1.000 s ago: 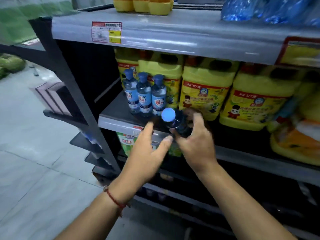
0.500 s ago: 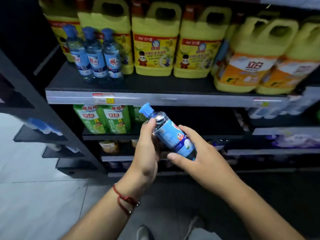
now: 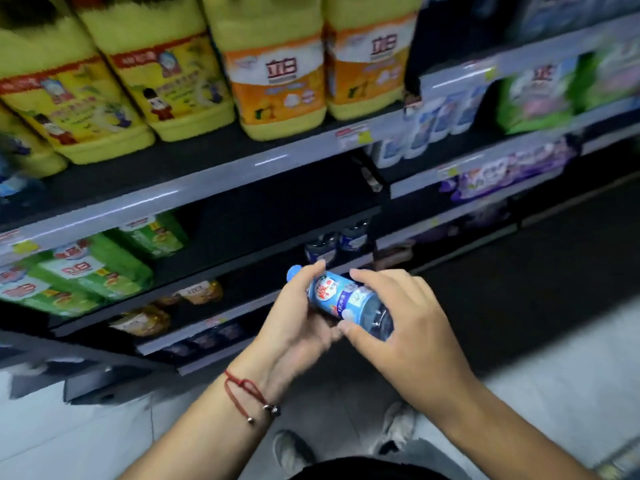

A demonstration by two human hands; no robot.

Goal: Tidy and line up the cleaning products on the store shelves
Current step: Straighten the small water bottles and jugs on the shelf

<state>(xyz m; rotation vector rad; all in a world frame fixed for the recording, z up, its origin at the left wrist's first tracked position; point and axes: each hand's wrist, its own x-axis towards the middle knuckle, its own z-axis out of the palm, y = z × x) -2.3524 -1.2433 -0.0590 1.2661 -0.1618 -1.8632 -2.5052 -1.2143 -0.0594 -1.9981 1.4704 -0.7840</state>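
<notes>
A small clear bottle (image 3: 348,299) with a blue cap and blue label lies tilted between both hands, cap pointing up-left, in front of the lower shelves. My left hand (image 3: 294,317) cups it from below and the left, fingers curled round its neck end. My right hand (image 3: 405,327) grips its base end, thumb underneath and fingers over the top. Two similar dark-capped bottles (image 3: 337,244) stand on a low shelf just behind the held one.
Big yellow detergent jugs (image 3: 173,81) and orange-labelled jugs (image 3: 280,77) fill the upper shelf (image 3: 221,171). Green packs (image 3: 79,271) sit below at left; white bottles (image 3: 429,126), green bags (image 3: 533,95) and purple bags (image 3: 509,171) at right. My shoes (image 3: 294,452) stand on the tiled floor.
Both hands took the bottle off the upper shelf and brought it down and to the right. The view swung right and lower; the row of three blue bottles slid out of view.
</notes>
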